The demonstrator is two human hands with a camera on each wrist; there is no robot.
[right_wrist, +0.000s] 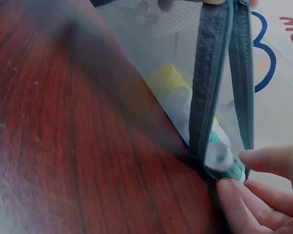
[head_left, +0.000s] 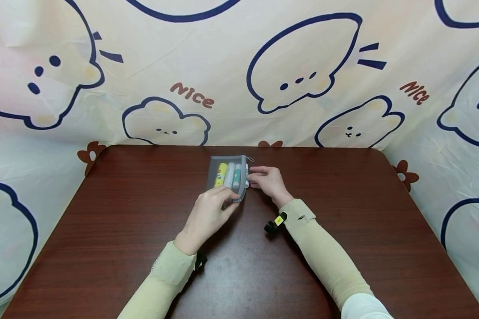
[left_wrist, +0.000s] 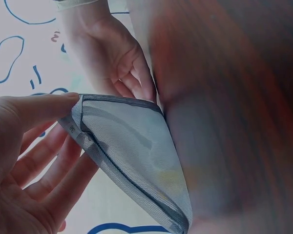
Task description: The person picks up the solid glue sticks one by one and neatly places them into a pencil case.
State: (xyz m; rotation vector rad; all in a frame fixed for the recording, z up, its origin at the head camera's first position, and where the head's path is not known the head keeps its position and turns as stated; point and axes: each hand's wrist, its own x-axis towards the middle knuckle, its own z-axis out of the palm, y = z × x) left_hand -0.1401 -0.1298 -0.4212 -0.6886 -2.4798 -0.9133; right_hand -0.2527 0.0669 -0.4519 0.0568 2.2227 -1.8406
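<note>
A grey mesh zip pouch [head_left: 212, 172] lies near the table's far edge, its zipped mouth facing right and gaping. Through the mesh show a yellow tube [head_left: 221, 174], a pale tube [head_left: 229, 174] and a teal-labelled tube [head_left: 237, 175], side by side. My left hand [head_left: 210, 212] pinches the near corner of the mouth between thumb and fingers. At the mouth's far part, my right hand [head_left: 269, 180] pinches a white-and-green glue stick [right_wrist: 219, 157], lying partly within the opening. Its round hollow end faces out in the right wrist view.
The dark brown wooden table [head_left: 115, 248] extends around the pouch. Behind and beside it hangs a pale cloth [head_left: 231, 53] with cartoon drawings. A zip pull [head_left: 250, 159] sticks out at the pouch's far right corner.
</note>
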